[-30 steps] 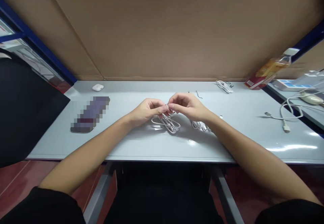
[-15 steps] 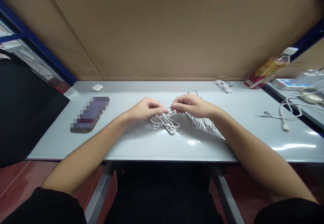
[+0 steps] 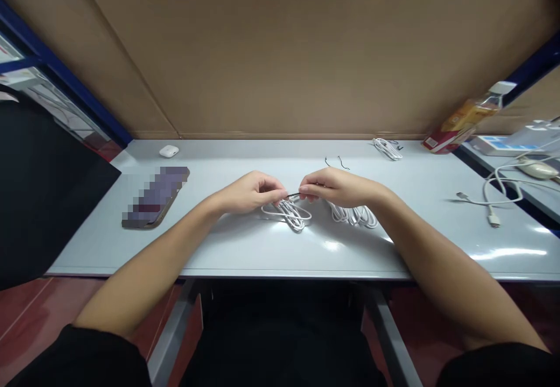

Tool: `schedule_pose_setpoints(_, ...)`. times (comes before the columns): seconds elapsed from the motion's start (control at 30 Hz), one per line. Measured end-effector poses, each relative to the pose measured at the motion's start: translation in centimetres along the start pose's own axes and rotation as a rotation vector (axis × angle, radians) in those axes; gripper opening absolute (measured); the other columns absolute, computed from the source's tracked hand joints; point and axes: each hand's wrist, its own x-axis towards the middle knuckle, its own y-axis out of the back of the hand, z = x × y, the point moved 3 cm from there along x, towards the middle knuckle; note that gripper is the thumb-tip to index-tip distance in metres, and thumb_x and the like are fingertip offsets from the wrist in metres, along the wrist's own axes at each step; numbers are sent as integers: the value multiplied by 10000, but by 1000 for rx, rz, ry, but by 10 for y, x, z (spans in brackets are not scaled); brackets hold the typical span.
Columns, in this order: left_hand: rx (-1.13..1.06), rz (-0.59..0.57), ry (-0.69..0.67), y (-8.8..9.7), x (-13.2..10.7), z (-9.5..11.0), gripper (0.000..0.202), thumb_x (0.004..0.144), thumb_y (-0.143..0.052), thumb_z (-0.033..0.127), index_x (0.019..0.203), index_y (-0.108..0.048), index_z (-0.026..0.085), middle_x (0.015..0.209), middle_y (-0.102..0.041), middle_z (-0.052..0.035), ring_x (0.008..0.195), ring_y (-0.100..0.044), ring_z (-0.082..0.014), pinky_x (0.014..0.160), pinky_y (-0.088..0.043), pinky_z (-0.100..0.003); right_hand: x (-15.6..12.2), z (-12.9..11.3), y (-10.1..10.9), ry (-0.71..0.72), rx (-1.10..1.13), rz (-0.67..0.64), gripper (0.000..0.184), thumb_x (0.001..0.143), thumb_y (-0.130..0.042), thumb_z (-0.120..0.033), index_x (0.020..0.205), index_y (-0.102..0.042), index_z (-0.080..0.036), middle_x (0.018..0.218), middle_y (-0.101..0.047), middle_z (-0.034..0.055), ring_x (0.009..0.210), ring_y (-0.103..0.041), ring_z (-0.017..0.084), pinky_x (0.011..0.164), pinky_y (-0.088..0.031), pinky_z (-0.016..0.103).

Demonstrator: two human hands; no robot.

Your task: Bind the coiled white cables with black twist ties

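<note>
A short black twist tie (image 3: pixel 293 194) stretches between my two hands, just above a coiled white cable (image 3: pixel 294 217) on the desk. My left hand (image 3: pixel 256 192) pinches its left end between thumb and fingers. The other end is pinched by my right hand (image 3: pixel 326 186). Under and beside my right hand lies more coiled white cable (image 3: pixel 356 217), partly covered by the hand and wrist. Two loose black twist ties (image 3: pixel 343 163) rest on the desk just beyond my right hand.
On the left lie a phone (image 3: pixel 160 197) and a white earbud case (image 3: pixel 168 151). Toward the back right are another coiled white cable (image 3: pixel 387 149) and a tilted drink bottle (image 3: pixel 466 119). A loose white cable (image 3: pixel 493 203) and a computer mouse (image 3: pixel 538 168) are at the far right.
Both hands have come slightly down toward me, and more of the black tie shows between them. The loose ties behind my right hand are more visible.
</note>
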Motion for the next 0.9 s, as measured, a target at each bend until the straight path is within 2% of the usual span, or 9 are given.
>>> schedule_pose_setpoints(0.3,-1,-92,-70,-2,-2,4,392,941,-641,540,942,-772,171,826,-719,-43,743,-607,-154,689,-463,-257,-3,-8,-1,68,238,-218,391,999,-559,-506,877,-752,-188,807,-714,40,752,-627,165,704,-508,296)
schedule_pose_setpoints(0.37,-20,-68,-60,-3,-1,2,406,925,-656,555,929,-773,166,827,-723,-50,745,-611,-157,681,-466,-258,-3,-7,1,44,274,-206,385,969,-597,-522,866,-751,-184,774,-704,35,731,-622,164,685,-505,296)
schedule_pose_setpoints(0.47,-49,114,-31,-2,3,-3,450,926,-640,588,964,-764,158,884,-733,-68,762,-622,-166,689,-476,-273,-3,2,10,-37,213,-51,365,939,-628,-516,851,-753,-185,759,-692,32,711,-607,162,657,-475,298)
schedule_pose_setpoints(0.53,-12,258,-22,-1,5,-7,462,946,-610,591,1039,-756,163,966,-741,-81,807,-638,-179,722,-484,-293,-4,12,21,-124,121,116,340,930,-638,-501,863,-757,-190,769,-696,38,687,-592,163,628,-442,306)
schedule_pose_setpoints(0.6,84,319,-47,-1,5,-8,448,948,-614,575,1108,-750,180,1043,-740,-90,882,-654,-202,759,-490,-312,-5,24,32,-206,-18,327,315,928,-635,-472,836,-745,-191,736,-680,41,643,-560,165,605,-402,320)
schedule_pose_setpoints(0.67,204,258,-107,-5,4,-7,429,916,-667,556,1140,-752,201,1105,-733,-94,986,-657,-233,827,-497,-338,-6,37,42,-266,-175,547,287,919,-630,-423,769,-713,-194,690,-659,43,619,-543,175,608,-383,337)
schedule_pose_setpoints(0.73,293,145,-167,-10,2,-4,427,880,-715,535,1168,-755,223,1156,-719,-95,1094,-639,-263,924,-489,-369,-6,49,46,-299,-276,699,251,897,-630,-374,726,-688,-199,678,-667,53,628,-563,195,623,-393,348)
schedule_pose_setpoints(0.8,339,60,-193,-13,-1,-2,439,863,-734,519,1199,-754,237,1192,-705,-97,1145,-621,-280,979,-472,-388,-2,61,46,-303,-313,753,223,882,-618,-343,730,-696,-200,695,-692,63,642,-587,209,635,-407,351)
schedule_pose_setpoints(0.9,345,20,-191,-14,-4,2,496,862,-733,514,1272,-737,237,1240,-686,-109,1145,-625,-286,964,-478,-376,4,73,42,-277,-369,736,216,881,-598,-312,766,-736,-192,757,-729,79,691,-610,224,666,-414,354)
